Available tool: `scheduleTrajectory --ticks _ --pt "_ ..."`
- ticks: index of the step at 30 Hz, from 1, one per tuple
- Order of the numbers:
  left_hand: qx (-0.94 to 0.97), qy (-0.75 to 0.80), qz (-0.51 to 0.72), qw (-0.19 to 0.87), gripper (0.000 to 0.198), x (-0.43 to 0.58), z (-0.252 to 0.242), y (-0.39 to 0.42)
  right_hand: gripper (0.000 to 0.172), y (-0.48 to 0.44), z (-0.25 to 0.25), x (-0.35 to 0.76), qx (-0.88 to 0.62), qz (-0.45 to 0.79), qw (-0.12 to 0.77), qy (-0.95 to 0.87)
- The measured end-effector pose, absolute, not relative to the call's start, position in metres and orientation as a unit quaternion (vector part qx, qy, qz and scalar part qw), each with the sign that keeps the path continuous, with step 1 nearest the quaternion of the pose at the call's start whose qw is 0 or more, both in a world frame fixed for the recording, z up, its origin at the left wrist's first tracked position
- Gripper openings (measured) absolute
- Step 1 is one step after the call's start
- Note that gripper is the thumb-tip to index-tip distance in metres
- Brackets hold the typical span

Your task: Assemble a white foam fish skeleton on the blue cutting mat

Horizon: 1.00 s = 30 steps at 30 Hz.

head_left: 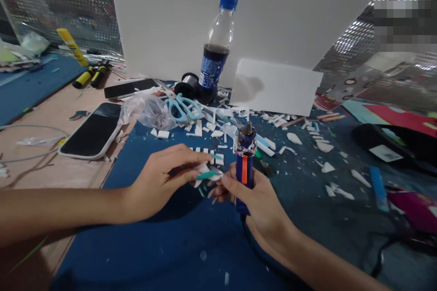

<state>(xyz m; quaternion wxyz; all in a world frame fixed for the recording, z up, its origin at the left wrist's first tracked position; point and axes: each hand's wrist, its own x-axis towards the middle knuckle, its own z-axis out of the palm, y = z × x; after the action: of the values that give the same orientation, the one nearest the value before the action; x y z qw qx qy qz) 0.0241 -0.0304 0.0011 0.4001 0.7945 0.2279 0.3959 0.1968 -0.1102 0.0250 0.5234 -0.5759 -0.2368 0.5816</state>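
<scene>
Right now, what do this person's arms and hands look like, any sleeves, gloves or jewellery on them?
Both are bare. The left hand and the right hand wear no gloves, and no sleeve shows on either forearm up to the picture's edge. No watch, bracelet or ring is visible. The fingernails look fairly long.

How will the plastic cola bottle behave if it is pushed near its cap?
The bottle is tall, narrow and stands upright, so it would probably tip easily. Only its lower part holds dark drink, so it is likely light.
</scene>
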Motion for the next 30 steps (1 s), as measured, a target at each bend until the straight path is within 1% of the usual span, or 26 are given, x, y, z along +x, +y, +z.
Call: scheduleTrajectory --ticks 2,5,6,8,12,14,16,18,20,24,30 --pt "0.767 0.237 0.394 0.447 0.029 0.024 0.001 -0.029 0.034 -0.11 0.025 0.199 -0.57 0.581 0.527 -0.244" --pt "0.753 0.236 0.394 0.472 0.02 0.021 0.002 -0.026 0.035 -0.109 0.024 0.206 -0.569 0.568 0.528 -0.272" --pt "0.759 0.235 0.395 0.462 0.018 0.02 0.002 -0.024 0.035 -0.109 0.024 0.209 -0.579 0.551 0.527 -0.288" --pt "0.782 0.224 0.403 0.419 0.022 0.016 0.002 -0.019 0.034 -0.108 0.023 0.216 -0.608 0.497 0.52 -0.337" --pt "0.837 0.201 0.415 0.295 0.028 0.01 0.003 -0.009 0.036 -0.106 0.025 0.224 -0.674 0.342 0.492 -0.432" --pt "0.855 0.199 0.411 0.248 0.028 0.008 0.003 -0.005 0.033 -0.104 0.026 0.227 -0.721 0.231 0.461 -0.464" --pt "0.864 0.2 0.403 0.225 0.031 0.008 0.002 -0.003 0.03 -0.102 0.026 0.229 -0.765 0.117 0.414 -0.479" --pt "0.865 0.207 0.398 0.225 0.032 0.008 0.001 -0.002 0.026 -0.102 0.025 0.231 -0.797 0.02 0.363 -0.482" --pt "0.86 0.217 0.396 0.237 0.03 0.008 0.0 -0.001 0.025 -0.103 0.022 0.23 -0.818 -0.048 0.312 -0.48" --pt "0.854 0.237 0.387 0.254 0.029 0.009 0.0 -0.002 0.024 -0.109 0.017 0.225 -0.829 -0.092 0.223 -0.504" --pt "0.852 0.229 0.4 0.247 0.026 0.01 0.0 -0.003 0.022 -0.114 0.013 0.223 -0.828 -0.114 0.145 -0.53"
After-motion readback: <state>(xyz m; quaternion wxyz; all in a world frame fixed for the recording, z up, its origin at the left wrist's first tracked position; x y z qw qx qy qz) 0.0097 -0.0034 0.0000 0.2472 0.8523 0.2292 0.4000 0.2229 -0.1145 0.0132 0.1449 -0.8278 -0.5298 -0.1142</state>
